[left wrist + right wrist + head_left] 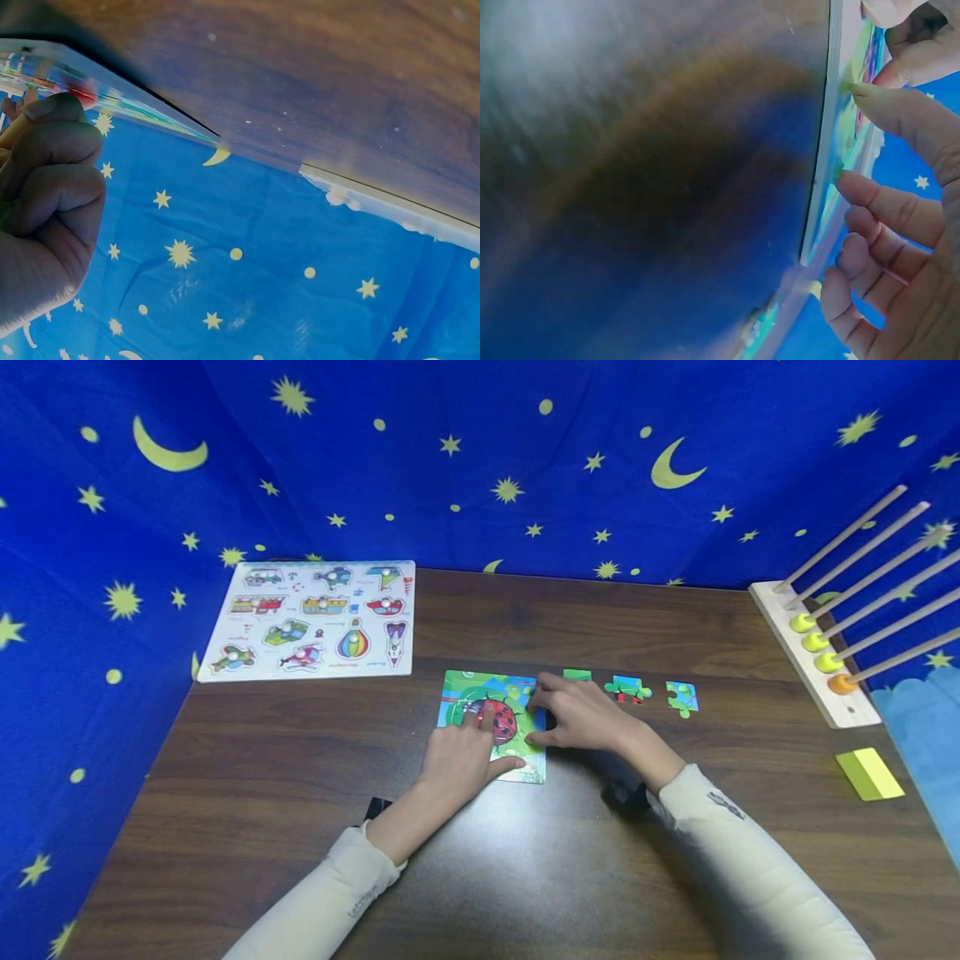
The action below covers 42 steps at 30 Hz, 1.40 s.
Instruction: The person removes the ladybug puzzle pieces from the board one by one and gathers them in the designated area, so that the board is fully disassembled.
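Note:
A ladybug jigsaw puzzle [457,681] lies in its flat tray on the brown table. My left hand [461,752] presses fingertips on the ladybug picture, its thumb spread along the near side; the left wrist view shows some fingers [64,187] bent. At the puzzle's right side, my right hand [581,714] holds a puzzle piece between thumb and index finger. Green bits of that piece show at both fingertips [847,180] in the right wrist view; most of it is hidden. Loose pieces lie right of the puzzle: a green one [577,675], a green-and-blue one [628,687] and a corner-shaped one [682,697].
A white vehicle peg board [345,672] lies at the back left. At the right stands a wooden rod stand [847,714] with yellow and orange beads, its rods leaning outward. A yellow block [870,774] is near it. Blue star-patterned cloth [420,468] hangs behind.

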Motion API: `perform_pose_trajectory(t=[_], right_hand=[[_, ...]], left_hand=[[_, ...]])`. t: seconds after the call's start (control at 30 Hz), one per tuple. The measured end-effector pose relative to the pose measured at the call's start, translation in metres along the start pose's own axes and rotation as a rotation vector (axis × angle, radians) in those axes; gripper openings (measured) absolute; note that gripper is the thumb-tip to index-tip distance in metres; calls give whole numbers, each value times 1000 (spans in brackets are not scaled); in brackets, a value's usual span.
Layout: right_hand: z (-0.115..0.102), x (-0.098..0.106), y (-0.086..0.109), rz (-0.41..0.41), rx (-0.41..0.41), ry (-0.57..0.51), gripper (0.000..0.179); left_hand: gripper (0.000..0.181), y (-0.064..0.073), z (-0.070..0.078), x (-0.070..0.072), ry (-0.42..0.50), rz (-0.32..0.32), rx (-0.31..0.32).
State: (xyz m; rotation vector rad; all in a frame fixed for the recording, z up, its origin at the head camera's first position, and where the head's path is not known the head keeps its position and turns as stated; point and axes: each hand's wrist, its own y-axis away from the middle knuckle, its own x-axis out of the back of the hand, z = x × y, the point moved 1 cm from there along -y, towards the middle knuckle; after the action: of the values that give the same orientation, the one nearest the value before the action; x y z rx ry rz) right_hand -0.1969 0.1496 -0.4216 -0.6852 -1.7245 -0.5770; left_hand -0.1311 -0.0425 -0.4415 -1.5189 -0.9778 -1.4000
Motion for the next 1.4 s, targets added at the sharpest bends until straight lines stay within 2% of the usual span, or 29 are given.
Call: perform_pose_trajectory(t=[0.13, 0.27, 0.5, 0.67, 0.8, 0.9, 1.1, 1.4], right_hand=[[-3, 4, -4, -4, 41, 80, 41], [-7, 8, -10, -48, 42, 124, 38], [-13, 15, -21, -177, -5, 115, 36], [-20, 19, -24, -226, 6, 147, 32], [-21, 21, -24, -261, -32, 137, 33], [-22, 22, -24, -263, -45, 140, 34], [-25, 22, -23, -210, 22, 219, 31], [-18, 15, -21, -184, 41, 167, 38]], left_hand=[[93, 0, 0, -1, 3, -1, -4], [93, 0, 0, -1, -1, -2, -2], [93, 0, 0, 0, -3, -20, 4], [92, 0, -2, 2, -5, -44, 6], [92, 1, -1, 1, -11, -38, 7], [91, 1, 0, 0, -12, -29, 3], [91, 0, 0, 2, -23, -18, -1], [91, 0, -1, 1, -4, -41, -7]])
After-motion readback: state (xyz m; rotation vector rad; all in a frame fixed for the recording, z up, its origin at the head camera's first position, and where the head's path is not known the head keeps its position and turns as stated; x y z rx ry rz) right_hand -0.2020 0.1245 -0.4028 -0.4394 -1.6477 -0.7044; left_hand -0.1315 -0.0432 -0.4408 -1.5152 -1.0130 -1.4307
